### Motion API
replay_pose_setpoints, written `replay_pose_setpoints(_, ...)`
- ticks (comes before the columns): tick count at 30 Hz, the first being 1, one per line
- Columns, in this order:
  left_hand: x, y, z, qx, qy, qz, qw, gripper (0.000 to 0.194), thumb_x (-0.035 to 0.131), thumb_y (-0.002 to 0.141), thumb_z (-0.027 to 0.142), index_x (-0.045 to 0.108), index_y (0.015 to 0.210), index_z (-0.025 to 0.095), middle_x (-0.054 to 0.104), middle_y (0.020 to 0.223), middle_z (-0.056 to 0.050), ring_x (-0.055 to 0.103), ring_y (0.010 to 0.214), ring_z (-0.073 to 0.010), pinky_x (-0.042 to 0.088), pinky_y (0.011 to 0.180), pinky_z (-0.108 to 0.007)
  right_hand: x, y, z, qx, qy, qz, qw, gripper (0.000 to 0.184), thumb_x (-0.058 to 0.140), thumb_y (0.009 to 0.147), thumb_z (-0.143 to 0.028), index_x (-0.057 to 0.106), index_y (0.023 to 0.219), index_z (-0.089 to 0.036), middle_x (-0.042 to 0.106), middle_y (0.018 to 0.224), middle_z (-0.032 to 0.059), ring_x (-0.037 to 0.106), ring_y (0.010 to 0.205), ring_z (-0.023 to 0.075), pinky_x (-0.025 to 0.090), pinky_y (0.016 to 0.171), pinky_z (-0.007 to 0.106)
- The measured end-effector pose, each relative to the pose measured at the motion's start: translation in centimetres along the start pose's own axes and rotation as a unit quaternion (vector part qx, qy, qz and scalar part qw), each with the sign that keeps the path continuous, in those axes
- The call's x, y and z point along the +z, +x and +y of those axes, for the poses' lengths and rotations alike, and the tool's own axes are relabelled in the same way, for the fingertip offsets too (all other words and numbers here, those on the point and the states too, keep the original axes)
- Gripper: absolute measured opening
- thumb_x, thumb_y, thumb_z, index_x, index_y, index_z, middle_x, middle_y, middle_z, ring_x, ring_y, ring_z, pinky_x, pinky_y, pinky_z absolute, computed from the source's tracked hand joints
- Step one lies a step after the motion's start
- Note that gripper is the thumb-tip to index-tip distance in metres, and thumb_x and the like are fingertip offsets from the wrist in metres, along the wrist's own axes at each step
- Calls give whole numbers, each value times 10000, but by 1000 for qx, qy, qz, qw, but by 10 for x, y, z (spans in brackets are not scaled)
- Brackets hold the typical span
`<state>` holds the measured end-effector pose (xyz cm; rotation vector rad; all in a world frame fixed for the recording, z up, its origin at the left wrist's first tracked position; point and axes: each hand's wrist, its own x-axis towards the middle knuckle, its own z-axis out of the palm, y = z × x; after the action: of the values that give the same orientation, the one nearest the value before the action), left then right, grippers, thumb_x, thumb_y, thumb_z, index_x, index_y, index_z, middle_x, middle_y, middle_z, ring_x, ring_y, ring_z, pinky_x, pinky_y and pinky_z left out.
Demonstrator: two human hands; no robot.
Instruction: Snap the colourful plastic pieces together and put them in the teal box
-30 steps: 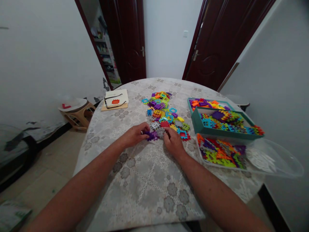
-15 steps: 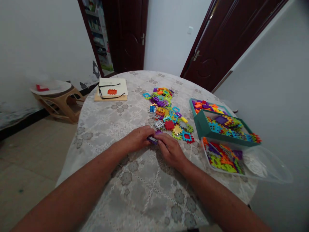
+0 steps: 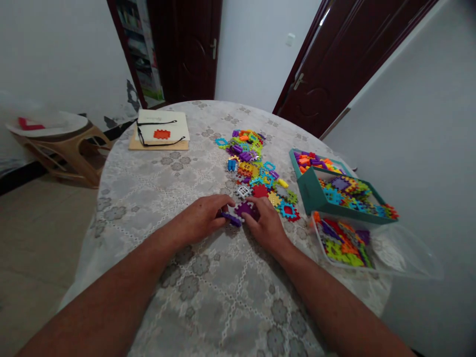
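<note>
My left hand (image 3: 203, 216) pinches a dark purple toothed building piece (image 3: 232, 219), tilted, with a paler edge. My right hand (image 3: 267, 223) has its thumb and fingers around a purple square toothed plate (image 3: 244, 208), just beyond the left hand's piece. The two pieces lie close together; whether they are joined I cannot tell. Right behind the hands are a light grey window piece (image 3: 244, 192), a red square plate (image 3: 260, 191) and a yellow plate (image 3: 274, 199).
A mixed pile of building pieces (image 3: 247, 153) runs towards the far side of the patterned tablecloth (image 3: 223, 297). At the right stand a teal box (image 3: 310, 191) and a clear plastic tub (image 3: 320, 243) with more pieces. Glasses (image 3: 159, 145) rest on a notebook (image 3: 148, 116) at the left.
The hands first worked apart over purple and grey pieces, then came together, and have now parted slightly, each at a purple piece. The camera view has shifted.
</note>
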<state>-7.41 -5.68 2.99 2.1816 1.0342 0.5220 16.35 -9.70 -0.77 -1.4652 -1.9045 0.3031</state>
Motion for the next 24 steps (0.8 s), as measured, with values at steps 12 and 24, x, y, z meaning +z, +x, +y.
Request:
replay_pose_setpoints(12,14,5,-4,34,-6,35,999,331,658,927,280,725,1251,302,724,1177,-56,671,1113,-253,520,1014,-392,-11,-2,-14,-110,134,-50,984,387,496,1047,-199,661,1393,-251,738,1266,77,688,1176,204,553,1047,377)
replay_pose_setpoints(24,15,11,-1,13,4,2,1000,192,669,932,256,734,1112,234,768,1096,-57,705,1014,-235,519,976,-384,-49,11,5,93,-254,-36,962,262,592,1009,-245,672,1247,-170,640,1323,178,622,1218,294,536,1012,399)
